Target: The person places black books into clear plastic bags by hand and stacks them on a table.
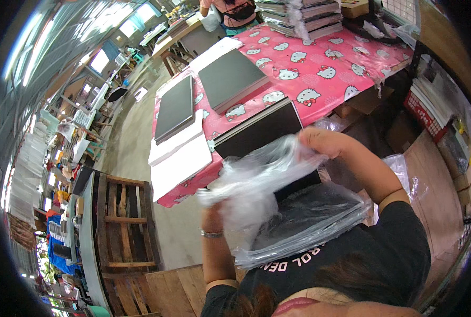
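Note:
A clear plastic bag, blurred by motion, stretches between my two hands. My right hand is closed on its upper right part, near the corner of a black flat item at the table's near edge. At the bag's left end, my left hand grips the gathered plastic; its fingers are mostly covered. Below, against my body, lies a pile of flat clear plastic bags. The bag in my hands hides the black item's lower part.
The table has a pink patterned cover. On it lie a thick black stack, a thinner black stack on white sheets, and wrapped stacks at the back. A wooden pallet stands left; another person is beyond.

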`<action>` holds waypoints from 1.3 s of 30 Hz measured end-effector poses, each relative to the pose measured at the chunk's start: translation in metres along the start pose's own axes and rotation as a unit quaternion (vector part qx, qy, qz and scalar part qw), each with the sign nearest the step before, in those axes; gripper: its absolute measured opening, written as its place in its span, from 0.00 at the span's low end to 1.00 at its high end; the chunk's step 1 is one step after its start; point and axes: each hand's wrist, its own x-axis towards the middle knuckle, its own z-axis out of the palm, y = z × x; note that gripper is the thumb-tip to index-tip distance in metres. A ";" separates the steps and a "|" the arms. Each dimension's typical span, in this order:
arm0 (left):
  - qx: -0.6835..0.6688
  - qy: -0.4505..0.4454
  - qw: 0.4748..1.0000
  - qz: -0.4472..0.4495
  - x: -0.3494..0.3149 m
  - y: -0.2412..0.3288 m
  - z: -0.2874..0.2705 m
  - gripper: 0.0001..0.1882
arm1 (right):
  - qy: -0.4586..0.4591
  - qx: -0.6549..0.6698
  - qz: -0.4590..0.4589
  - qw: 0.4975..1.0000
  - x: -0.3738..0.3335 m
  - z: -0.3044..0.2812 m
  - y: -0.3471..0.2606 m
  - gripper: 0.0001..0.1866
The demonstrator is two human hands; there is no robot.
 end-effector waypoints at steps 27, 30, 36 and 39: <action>0.469 0.256 0.817 0.217 0.029 0.012 0.044 0.15 | 0.341 -0.344 -0.138 0.864 -0.017 0.008 0.008 0.17; 0.399 0.215 0.885 0.102 0.011 0.034 0.027 0.10 | 0.264 -0.130 -0.049 0.954 -0.034 0.004 -0.003 0.12; 0.149 0.052 0.965 -0.208 0.026 0.012 -0.017 0.14 | 0.153 0.186 0.033 0.970 -0.045 -0.024 0.061 0.14; 0.157 0.019 0.942 -0.295 0.022 -0.071 -0.064 0.12 | 0.183 0.237 0.065 0.952 -0.040 -0.040 0.128 0.12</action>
